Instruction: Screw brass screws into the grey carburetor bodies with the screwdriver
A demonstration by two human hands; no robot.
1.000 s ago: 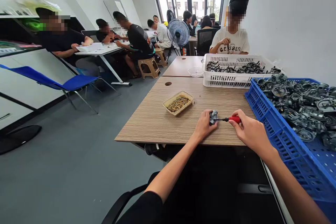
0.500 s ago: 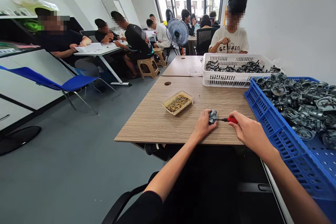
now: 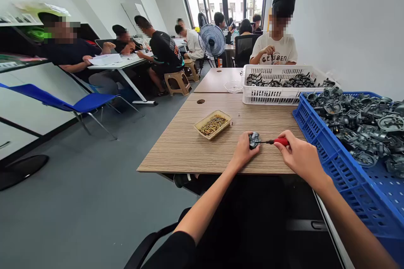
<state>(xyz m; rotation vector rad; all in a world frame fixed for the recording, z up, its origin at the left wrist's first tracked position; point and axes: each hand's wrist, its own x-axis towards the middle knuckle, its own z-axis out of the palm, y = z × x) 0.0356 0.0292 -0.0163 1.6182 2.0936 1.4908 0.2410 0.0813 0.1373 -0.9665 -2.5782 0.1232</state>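
Observation:
My left hand (image 3: 243, 151) is closed around a small grey metal carburetor (image 3: 253, 140) near the front edge of the wood-grain table (image 3: 183, 147). In my right hand (image 3: 298, 154) is the red handle of a screwdriver (image 3: 280, 141), held level with its dark shaft pointing left. The shaft reaches the carburetor; its tip is too small to make out. Left of my hands sits a beige tray (image 3: 206, 135) filled with small brass-coloured parts. A couple of tiny loose pieces lie beside it.
On the right, a blue crate (image 3: 344, 159) is heaped with metal carburetors. Behind it stands a white basket (image 3: 271, 98) with more parts, and a co-worker (image 3: 274, 46) sits beyond. A clear dish (image 3: 234, 86) lies near the basket. A blue chair (image 3: 91, 100) stands at left.
The screwdriver handle shows slightly further right, and the fingers of my right hand have shifted around it. My left hand keeps its grip on the carburetor. The whole view has moved slightly.

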